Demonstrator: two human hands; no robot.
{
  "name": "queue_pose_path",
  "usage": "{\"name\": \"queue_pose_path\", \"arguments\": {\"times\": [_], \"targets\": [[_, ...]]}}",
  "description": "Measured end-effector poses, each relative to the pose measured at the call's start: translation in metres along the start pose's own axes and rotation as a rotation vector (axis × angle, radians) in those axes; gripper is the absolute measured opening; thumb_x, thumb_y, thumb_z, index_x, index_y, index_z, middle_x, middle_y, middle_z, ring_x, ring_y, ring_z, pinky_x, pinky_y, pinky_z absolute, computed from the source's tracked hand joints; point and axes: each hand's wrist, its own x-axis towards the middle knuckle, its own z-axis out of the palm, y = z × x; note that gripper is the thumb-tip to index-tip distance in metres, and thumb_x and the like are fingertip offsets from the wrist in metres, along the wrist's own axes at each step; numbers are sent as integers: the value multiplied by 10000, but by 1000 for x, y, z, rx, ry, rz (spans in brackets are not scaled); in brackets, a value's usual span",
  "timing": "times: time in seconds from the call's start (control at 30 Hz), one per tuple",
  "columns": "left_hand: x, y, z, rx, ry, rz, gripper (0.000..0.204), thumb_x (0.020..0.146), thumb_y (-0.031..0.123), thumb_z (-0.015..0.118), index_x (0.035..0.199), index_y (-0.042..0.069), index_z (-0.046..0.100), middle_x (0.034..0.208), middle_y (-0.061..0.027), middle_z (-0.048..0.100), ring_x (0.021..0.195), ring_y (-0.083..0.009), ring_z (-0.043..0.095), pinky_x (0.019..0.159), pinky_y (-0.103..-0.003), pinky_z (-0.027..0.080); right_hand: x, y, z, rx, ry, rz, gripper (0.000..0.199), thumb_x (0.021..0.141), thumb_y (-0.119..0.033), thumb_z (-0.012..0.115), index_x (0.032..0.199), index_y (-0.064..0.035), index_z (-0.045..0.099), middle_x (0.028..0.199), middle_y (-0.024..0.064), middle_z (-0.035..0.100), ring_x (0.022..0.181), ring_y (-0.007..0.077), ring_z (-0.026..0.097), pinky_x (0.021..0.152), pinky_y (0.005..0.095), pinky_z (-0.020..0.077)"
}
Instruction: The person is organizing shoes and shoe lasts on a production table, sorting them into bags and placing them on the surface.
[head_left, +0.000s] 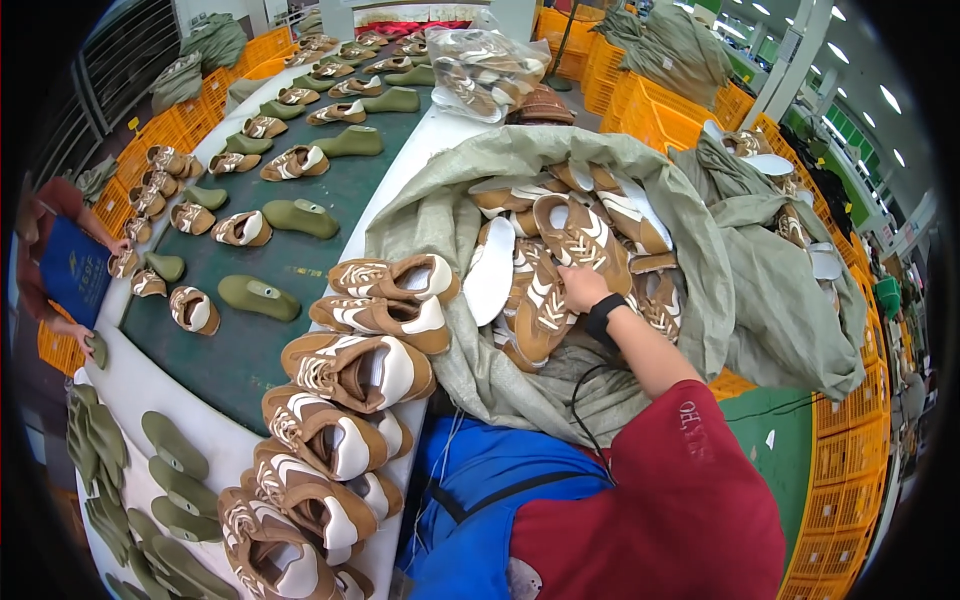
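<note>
My right hand reaches into an open grey-green woven sack, a dark band around its wrist. Its fingers are closed at a brown sneaker with white trim and pale laces, and the fingertips are partly hidden against it. Several more such sneakers lie heaped in the sack, one white sole turned up at the left. My left hand does not show. Beside the sack, sneakers stand in a row along the white table edge.
Sneakers and green shoe lasts sit on a dark green conveyor belt. More lasts lie at lower left. A co-worker's hand touches a shoe across the belt. A clear bag of shoes and orange crates stand around.
</note>
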Motion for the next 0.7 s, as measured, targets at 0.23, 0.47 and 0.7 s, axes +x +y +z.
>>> {"name": "queue_pose_path", "arguments": {"times": [0.23,0.47,0.7], "targets": [[-4,13,-16,-106,-25,-6,383,872,351,478,1042,17,559,984,-169,585,890,-300,569,790,-411,459,7,27,-61,1142,-350,43,457,690,54,517,1144,25,473,798,20,578,667,79,535,565,202,435],[2,19,-22,-210,-43,7,370,873,333,485,1045,14,558,992,-170,584,898,-298,566,794,-409,458,10,-29,-86,1741,-93,103,520,748,8,563,1249,-33,429,1005,78,582,845,137,585,716,252,493],[8,29,-19,-330,-71,26,357,873,314,492,1048,10,557,999,-172,583,905,-296,564,798,-408,457,30,80,-19,539,114,268,497,708,-312,663,1058,28,569,834,111,619,793,223,599,736,314,464]]}}
